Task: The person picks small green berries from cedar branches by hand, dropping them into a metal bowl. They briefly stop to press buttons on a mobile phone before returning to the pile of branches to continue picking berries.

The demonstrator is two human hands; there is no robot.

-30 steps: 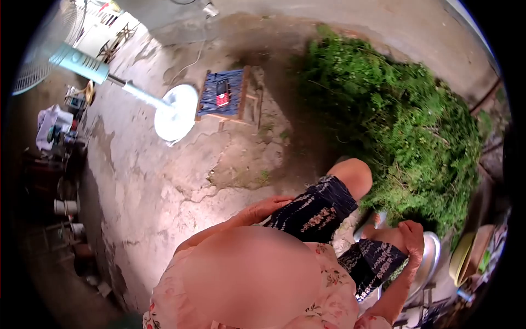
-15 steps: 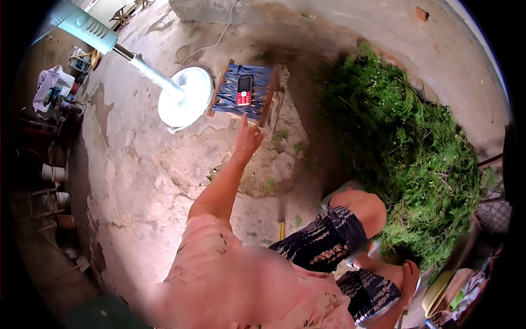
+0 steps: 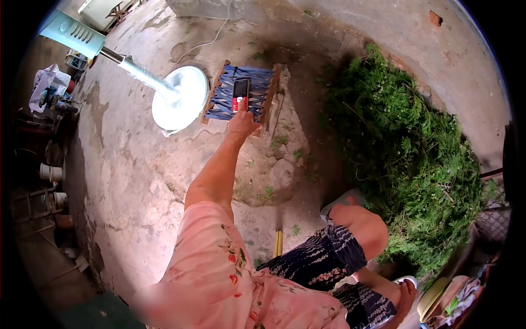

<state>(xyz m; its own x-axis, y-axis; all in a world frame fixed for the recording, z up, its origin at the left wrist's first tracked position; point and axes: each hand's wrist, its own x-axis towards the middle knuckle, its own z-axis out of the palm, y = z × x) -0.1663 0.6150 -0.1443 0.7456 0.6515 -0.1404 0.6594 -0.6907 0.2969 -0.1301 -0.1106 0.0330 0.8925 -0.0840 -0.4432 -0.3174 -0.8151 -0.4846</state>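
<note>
A red and black keypad phone [image 3: 240, 92] lies on the seat of a small wooden stool [image 3: 263, 103] woven with blue strips. My left hand [image 3: 241, 125] is stretched out to it, the index fingertip on the phone's lower keys. Its other fingers look bent, and it holds nothing. Low at the right, my right hand [image 3: 406, 299] is beside my bent knee, near a white rim or edge [image 3: 407, 279]. Its fingers are mostly hidden, so I cannot make out a grip.
A standing fan's pale blue pole and round white base [image 3: 186, 107] stand left of the stool. Cut green branches [image 3: 411, 159] are heaped to the right. A straw hat [image 3: 433, 299] and cloths are at the lower right. Buckets [image 3: 51, 172] line the dark left side.
My left hand has moved forward from the stool's near edge onto the phone's keys. My right hand has shifted slightly down.
</note>
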